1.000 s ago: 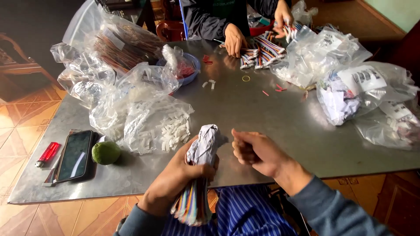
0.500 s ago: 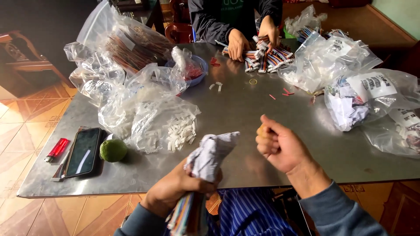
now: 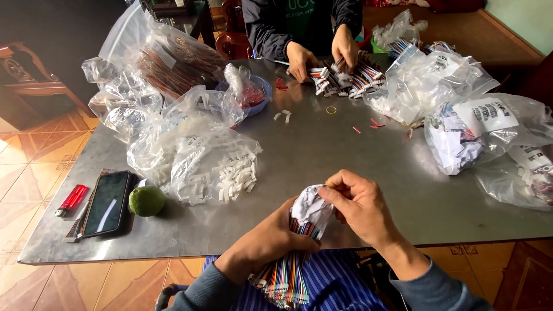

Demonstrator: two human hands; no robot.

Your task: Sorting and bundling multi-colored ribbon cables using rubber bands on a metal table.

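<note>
My left hand (image 3: 271, 239) grips a thick bundle of multicoloured ribbon cables (image 3: 285, 276) that hangs off the near table edge over my lap. White paper (image 3: 308, 208) is wrapped around the bundle's top end. My right hand (image 3: 360, 207) pinches that paper wrap from the right, with what looks like a yellow rubber band at its fingertips. The metal table (image 3: 322, 155) lies under both hands.
A person across the table handles more cable bundles (image 3: 343, 78). Clear plastic bags (image 3: 190, 144) of white connectors fill the left, more bags (image 3: 478, 126) the right. A phone (image 3: 106, 201), a red lighter (image 3: 71, 200) and a green lime (image 3: 146, 200) lie near left.
My right hand moved from open air left and down onto the paper wrap. The bundle tilted back toward me and lower. The person opposite shifted their hands on the cables.
</note>
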